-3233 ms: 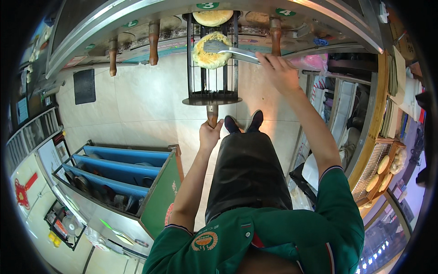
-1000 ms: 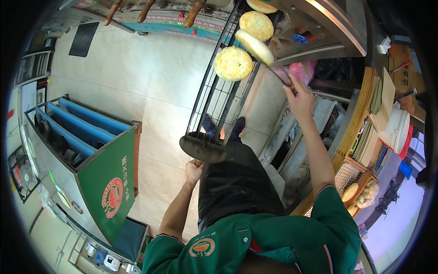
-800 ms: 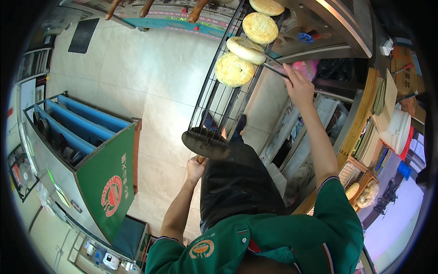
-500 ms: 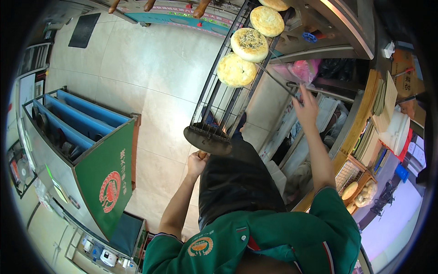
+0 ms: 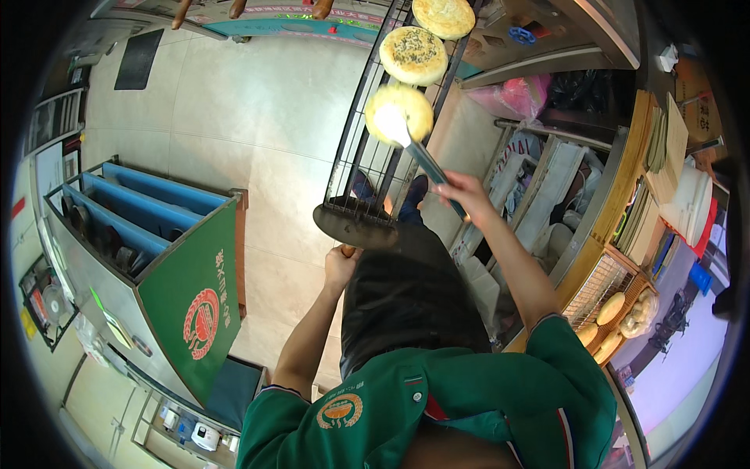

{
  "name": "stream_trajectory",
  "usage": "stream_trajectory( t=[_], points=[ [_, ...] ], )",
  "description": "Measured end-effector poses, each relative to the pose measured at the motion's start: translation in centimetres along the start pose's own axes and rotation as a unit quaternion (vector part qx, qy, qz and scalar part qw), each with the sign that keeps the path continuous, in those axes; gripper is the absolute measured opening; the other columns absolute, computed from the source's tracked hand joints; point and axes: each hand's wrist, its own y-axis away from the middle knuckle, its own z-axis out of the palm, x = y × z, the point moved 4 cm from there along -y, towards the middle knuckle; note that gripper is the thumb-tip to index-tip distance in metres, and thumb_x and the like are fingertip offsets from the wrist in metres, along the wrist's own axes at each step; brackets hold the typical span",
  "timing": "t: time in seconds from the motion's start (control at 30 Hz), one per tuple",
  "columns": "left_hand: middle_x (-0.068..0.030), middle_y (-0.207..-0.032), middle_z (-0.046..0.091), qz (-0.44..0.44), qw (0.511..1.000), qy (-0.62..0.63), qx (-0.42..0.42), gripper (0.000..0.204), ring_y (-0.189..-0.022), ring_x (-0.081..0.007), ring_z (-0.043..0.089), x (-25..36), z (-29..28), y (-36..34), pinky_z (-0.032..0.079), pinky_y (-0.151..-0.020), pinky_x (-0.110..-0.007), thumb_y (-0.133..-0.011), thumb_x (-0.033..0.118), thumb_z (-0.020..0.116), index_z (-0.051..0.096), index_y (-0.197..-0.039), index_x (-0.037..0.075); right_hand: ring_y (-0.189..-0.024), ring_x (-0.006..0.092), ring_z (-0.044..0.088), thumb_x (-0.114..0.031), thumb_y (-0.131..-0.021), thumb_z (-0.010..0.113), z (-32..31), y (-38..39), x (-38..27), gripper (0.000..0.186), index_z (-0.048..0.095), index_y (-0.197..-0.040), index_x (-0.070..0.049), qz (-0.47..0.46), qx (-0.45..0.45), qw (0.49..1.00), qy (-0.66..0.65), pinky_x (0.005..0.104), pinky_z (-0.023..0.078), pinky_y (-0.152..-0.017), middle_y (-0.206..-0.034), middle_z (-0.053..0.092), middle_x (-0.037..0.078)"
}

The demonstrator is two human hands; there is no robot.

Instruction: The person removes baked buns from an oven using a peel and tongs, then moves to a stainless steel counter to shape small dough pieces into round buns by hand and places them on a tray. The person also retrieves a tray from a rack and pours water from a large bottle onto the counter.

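My left hand (image 5: 341, 266) is closed around the wooden handle (image 5: 348, 250) of a long wire grill rack (image 5: 375, 176). A dark, rounded metal plate (image 5: 355, 227) forms the rack's near end. On the bars lie round flatbreads in a row: the nearest one (image 5: 410, 105) is pale yellow, the middle one (image 5: 413, 56) is topped with dark seeds, and a pale one (image 5: 444, 16) lies beyond. In my right hand (image 5: 466, 195) is a tool with a dark handle (image 5: 428, 166) and a bright, pale head (image 5: 393, 125). Its head overlaps the nearest flatbread; glare and blur hide its exact kind.
Right of the rack stands a metal oven body (image 5: 539, 47) with a blue valve knob (image 5: 522, 35). Below it are a pink bag (image 5: 519, 95) and open drawers (image 5: 547, 184). A wooden-edged counter carries a bread basket (image 5: 617, 328). A green-panelled cart (image 5: 191, 297) stands left.
My right hand has moved left and down, bringing the tool's head over the nearest flatbread. The flatbreads sit slightly further left and up in the picture. My left hand still grips the handle.
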Motion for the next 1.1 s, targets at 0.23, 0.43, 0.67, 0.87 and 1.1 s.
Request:
stream_trajectory(
  t=[0.23,0.43,0.67,0.87,1.1],
  points=[
    [-0.0233,-0.076,0.071,0.005,1.0,0.004,0.018,0.033,-0.071,-0.0353,0.071,0.8,-0.3,0.5,0.054,-0.067,-0.042,-0.085,0.029,0.079,0.073,-0.086,-0.003,-0.084,0.0154,0.067,-0.006,-0.081,0.069,-0.3,4.2,-5.0,0.044,0.072,-0.123,-0.018,-0.389,0.282,0.575,0.662,0.0284,0.052,-0.071,-0.103,0.069,-0.001],
    [-0.0221,-0.073,0.07,0.025,0.999,-0.008,0.042,0.034,-0.067,-0.0342,0.07,1.4,-1.4,1.2,0.053,-0.064,-0.041,-0.085,0.03,0.079,0.071,-0.084,-0.003,-0.084,0.0182,0.067,-0.011,-0.082,0.071,-4.1,6.3,-5.8,0.043,0.069,-0.125,-0.015,-0.411,0.275,0.565,0.66,0.0316,0.054,-0.071,-0.107,0.069,0.001],
    [-0.0243,-0.075,0.069,0.04,0.999,-0.004,0.029,0.04,-0.071,-0.0412,0.068,-0.4,-0.7,1.4,0.053,-0.065,-0.045,-0.085,0.038,0.078,0.071,-0.082,-0.002,-0.077,0.0133,0.065,-0.019,-0.1,0.062,-12.9,7.2,-0.7,0.033,0.06,-0.126,0.001,-0.04,0.113,0.992,0.034,0.0275,0.052,-0.066,-0.105,0.071,0.009],
    [-0.0278,-0.077,0.068,0.052,0.997,-0.037,0.052,0.035,-0.074,-0.0447,0.068,-4.9,-0.5,3.7,0.054,-0.067,-0.047,-0.078,0.028,0.08,0.068,-0.078,-0.005,-0.076,0.0111,0.064,-0.023,-0.101,0.06,-11.0,-1.2,-4.6,0.033,0.06,-0.125,-0.002,0.034,-0.001,0.995,-0.094,0.0244,0.052,-0.065,-0.103,0.071,0.008],
    [-0.0173,-0.073,0.07,0.142,0.986,0.002,0.089,0.013,-0.072,-0.0365,0.071,-9.6,-1.5,6.7,0.055,-0.063,-0.042,-0.077,0.017,0.079,0.075,-0.077,0.005,-0.079,0.0095,0.064,-0.019,-0.099,0.064,-7.2,-5.0,-7.4,0.036,0.062,-0.131,-0.003,-0.066,0.013,0.998,-0.002,0.0244,0.052,-0.063,-0.102,0.071,0.005]
  ],
)
